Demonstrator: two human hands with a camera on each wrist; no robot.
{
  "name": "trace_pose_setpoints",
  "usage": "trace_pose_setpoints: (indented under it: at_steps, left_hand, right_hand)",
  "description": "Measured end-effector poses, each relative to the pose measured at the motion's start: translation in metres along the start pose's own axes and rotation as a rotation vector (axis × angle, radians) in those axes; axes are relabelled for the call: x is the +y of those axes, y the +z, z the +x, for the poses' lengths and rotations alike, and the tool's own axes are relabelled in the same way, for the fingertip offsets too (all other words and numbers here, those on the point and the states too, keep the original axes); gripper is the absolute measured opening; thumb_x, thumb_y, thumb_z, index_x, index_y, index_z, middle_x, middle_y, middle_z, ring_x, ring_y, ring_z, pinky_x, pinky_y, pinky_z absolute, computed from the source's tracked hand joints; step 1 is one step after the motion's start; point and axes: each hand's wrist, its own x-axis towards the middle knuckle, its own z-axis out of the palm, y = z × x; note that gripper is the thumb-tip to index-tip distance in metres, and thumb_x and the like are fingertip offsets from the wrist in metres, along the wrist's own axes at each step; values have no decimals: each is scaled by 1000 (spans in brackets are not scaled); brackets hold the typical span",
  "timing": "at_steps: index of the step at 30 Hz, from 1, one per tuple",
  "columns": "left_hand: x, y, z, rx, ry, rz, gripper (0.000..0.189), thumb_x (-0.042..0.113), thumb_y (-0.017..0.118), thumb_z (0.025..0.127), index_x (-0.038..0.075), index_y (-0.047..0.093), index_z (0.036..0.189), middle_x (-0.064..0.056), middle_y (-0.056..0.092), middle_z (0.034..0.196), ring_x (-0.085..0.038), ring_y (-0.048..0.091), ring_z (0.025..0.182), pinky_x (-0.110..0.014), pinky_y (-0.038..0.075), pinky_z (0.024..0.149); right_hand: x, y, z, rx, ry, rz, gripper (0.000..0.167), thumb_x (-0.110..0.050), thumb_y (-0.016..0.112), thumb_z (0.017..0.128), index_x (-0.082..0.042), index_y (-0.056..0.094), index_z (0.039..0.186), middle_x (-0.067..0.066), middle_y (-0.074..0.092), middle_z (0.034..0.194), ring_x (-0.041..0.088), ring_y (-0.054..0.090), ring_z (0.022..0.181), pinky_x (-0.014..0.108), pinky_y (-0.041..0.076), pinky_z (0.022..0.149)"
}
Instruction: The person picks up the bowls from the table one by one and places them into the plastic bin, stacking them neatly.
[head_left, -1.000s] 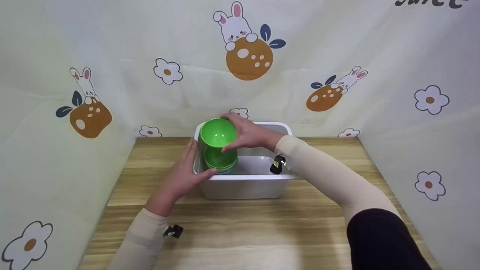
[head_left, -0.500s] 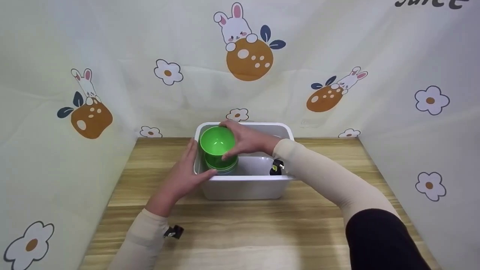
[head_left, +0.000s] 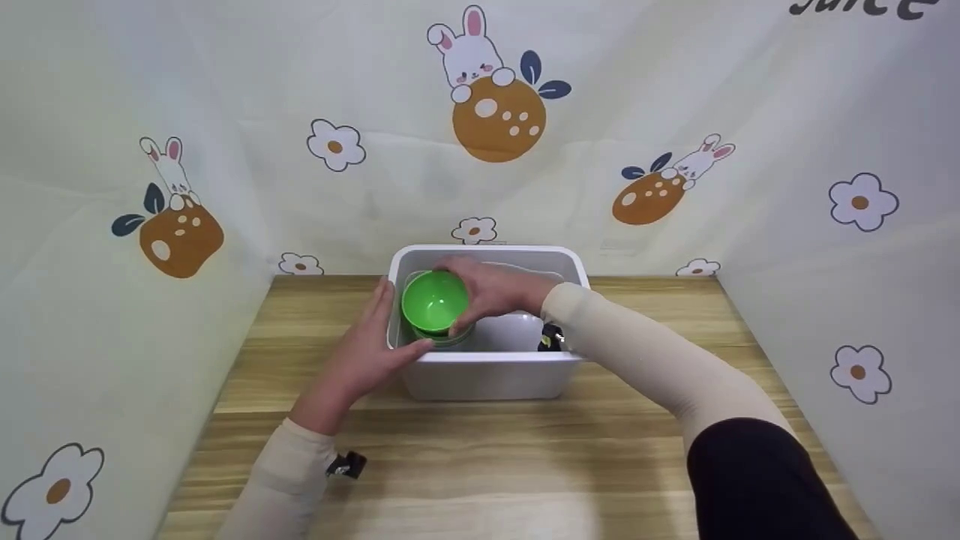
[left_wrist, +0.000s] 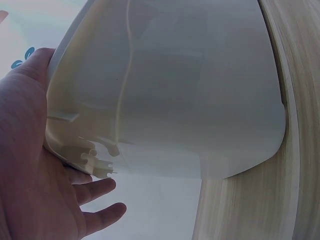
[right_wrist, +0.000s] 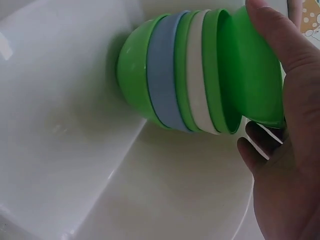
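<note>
A green bowl (head_left: 435, 304) is pinched at its right side by my right hand (head_left: 501, 288), thumb toward me and fingers on the far side. In the right wrist view that bowl (right_wrist: 260, 75) sits tilted in the mouth of a stack of green, blue and white bowls (right_wrist: 167, 75). The stack stands at the left end of a white plastic tub (head_left: 487, 379). My left hand (head_left: 360, 349) rests on the tub's front left corner, thumb over the front rim and fingers along the left side. Its fingers (left_wrist: 102, 215) extend loosely in the left wrist view.
The tub stands on a wood-grain table (head_left: 495, 465), close to the patterned back sheet (head_left: 390, 195). Its right part (head_left: 510, 330) shows bare white floor. Sheets also hang on the left and right. A small black camera (head_left: 347, 464) sits on my left wrist.
My right hand has lowered the green bowl into the tub, toward me and down onto the stack. My left hand has stayed on the tub's corner.
</note>
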Motion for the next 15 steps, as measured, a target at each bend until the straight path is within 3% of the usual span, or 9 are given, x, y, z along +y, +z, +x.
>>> trace_pose_setpoints:
  at_steps: [15]
  left_hand:
    - [1, -1, -1, 3, -3, 0, 126, 68, 79, 94, 13, 5, 179, -11, 1, 186, -46, 17, 167, -72, 27, 126]
  right_hand:
    - [4, 5, 1, -19, 4, -10, 115, -41, 104, 76, -8, 41, 166, 7, 53, 158, 19, 51, 143, 33, 41, 122]
